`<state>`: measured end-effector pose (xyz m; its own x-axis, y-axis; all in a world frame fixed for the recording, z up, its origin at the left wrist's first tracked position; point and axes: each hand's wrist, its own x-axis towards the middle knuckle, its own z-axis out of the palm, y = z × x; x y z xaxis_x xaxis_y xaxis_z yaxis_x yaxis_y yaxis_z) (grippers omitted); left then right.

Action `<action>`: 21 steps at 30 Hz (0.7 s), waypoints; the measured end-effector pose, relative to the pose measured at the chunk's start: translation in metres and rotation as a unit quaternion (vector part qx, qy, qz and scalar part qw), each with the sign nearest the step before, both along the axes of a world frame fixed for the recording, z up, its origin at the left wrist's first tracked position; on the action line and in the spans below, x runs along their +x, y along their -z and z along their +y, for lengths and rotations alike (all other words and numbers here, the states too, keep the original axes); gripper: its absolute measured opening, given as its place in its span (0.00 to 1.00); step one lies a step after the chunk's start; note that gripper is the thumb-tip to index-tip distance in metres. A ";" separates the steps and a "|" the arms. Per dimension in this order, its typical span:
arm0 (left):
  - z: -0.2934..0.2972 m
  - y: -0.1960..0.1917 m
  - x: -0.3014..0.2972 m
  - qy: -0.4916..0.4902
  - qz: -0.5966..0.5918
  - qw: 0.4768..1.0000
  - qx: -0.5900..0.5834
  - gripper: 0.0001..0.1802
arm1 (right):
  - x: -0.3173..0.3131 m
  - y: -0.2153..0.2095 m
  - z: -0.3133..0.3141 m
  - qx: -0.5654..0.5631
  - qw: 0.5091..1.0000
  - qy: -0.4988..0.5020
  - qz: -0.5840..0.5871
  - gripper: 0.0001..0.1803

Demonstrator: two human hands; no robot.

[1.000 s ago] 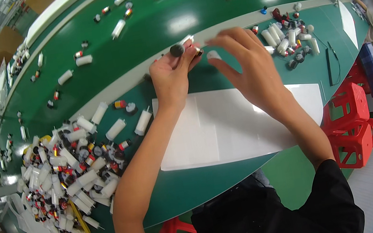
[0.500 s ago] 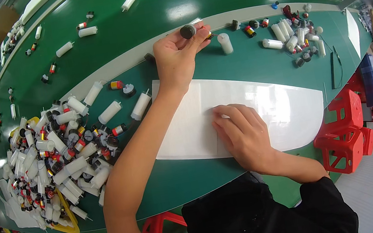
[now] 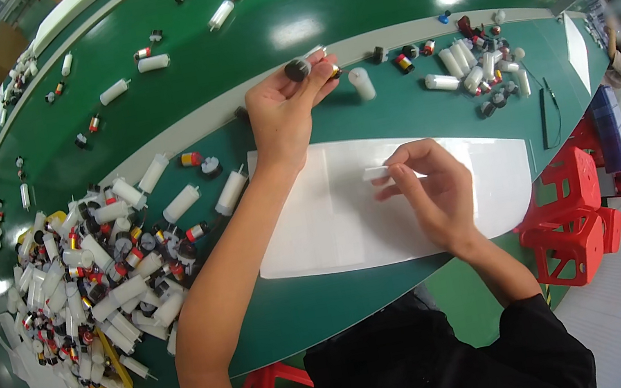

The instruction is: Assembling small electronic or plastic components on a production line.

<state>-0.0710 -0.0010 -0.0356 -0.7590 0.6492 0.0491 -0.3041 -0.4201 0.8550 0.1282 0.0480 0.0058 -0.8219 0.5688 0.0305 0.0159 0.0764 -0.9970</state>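
The black-capped part (image 3: 297, 70) is beyond the upper edge of the white sheet (image 3: 308, 227), in the left hand (image 3: 282, 116), whose thumb and fingers close narrowly around it; the rest of it is mostly hidden. To its right, also beyond the sheet, a white cylinder (image 3: 363, 85) stands on the green table (image 3: 290, 314). Over the sheet, the right hand (image 3: 445, 191) pinches a slim white piece (image 3: 376, 172) between thumb and forefinger. Beyond the sheet's upper right lie loose white cylinders (image 3: 459, 60). Handling well, I'd judge, means a steady left grip and a light right pinch, leaving the slim piece's end free.
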 end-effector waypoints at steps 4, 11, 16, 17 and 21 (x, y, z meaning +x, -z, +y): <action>-0.001 -0.001 0.000 0.003 -0.009 1.000 0.019 0.16 | -0.024 -0.024 0.052 0.181 0.982 -0.054 0.008 0.05; -0.004 -0.002 -0.002 0.045 -0.021 0.998 0.032 0.16 | -0.081 -0.053 0.090 0.392 0.908 -0.147 -0.017 0.05; -0.006 0.001 -0.004 0.056 -0.023 0.998 0.008 0.16 | -0.094 -0.049 0.092 0.358 0.919 -0.164 -0.032 0.06; -0.007 0.001 -0.005 0.056 -0.022 0.998 0.009 0.16 | -0.095 -0.048 0.091 0.358 0.919 -0.163 -0.031 0.06; -0.008 -0.003 -0.005 0.068 -0.049 0.996 0.027 0.17 | -0.097 -0.045 0.087 0.336 0.933 -0.126 -0.030 0.08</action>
